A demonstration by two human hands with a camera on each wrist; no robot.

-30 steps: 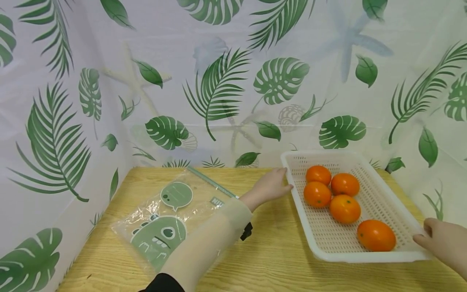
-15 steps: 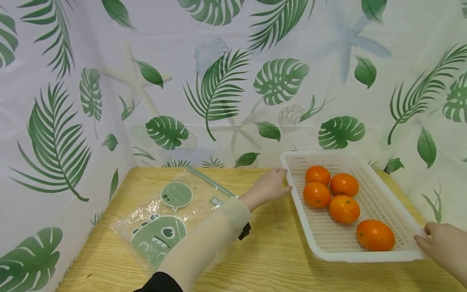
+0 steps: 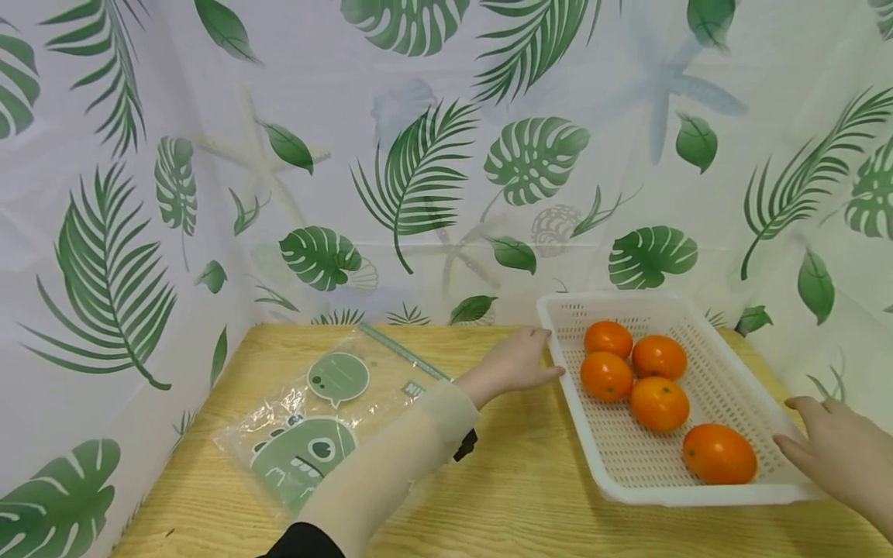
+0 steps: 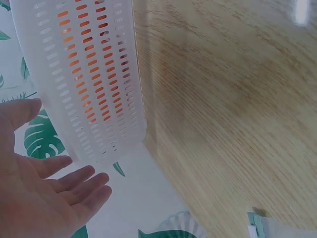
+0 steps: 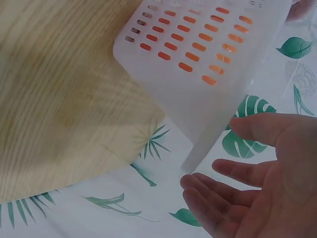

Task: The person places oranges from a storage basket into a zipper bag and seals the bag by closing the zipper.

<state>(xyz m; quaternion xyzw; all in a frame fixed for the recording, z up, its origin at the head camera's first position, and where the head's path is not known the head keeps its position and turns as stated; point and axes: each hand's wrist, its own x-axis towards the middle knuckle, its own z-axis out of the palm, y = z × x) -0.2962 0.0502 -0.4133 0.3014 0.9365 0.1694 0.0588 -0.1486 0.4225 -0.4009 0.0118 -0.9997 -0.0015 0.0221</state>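
A white perforated plastic basket (image 3: 684, 494) sits on the right part of the wooden table and holds several oranges (image 3: 659, 404). At its left rim is my left hand (image 3: 512, 364), thumb and fingers spread apart near the edge. The left wrist view shows those fingers (image 4: 79, 186) loosely extended beside the basket wall (image 4: 54, 64); whether they touch it I cannot tell. By the near right corner, my right hand (image 3: 840, 453) has its fingers parted. In the right wrist view its fingers (image 5: 218, 193) lie close to the basket's rim, gripping nothing.
On the left of the wooden table (image 3: 530, 511) lies a flat clear zip bag (image 3: 335, 430) with a green cartoon dinosaur print, partly behind my left sleeve (image 3: 398, 449). A leaf-patterned cloth (image 3: 432, 178) stands behind the table and at its sides.
My right hand's fingers have come off the basket's right corner and spread. The left hand's thumb and fingers have parted a little more. Basket and oranges stay in place on the table.
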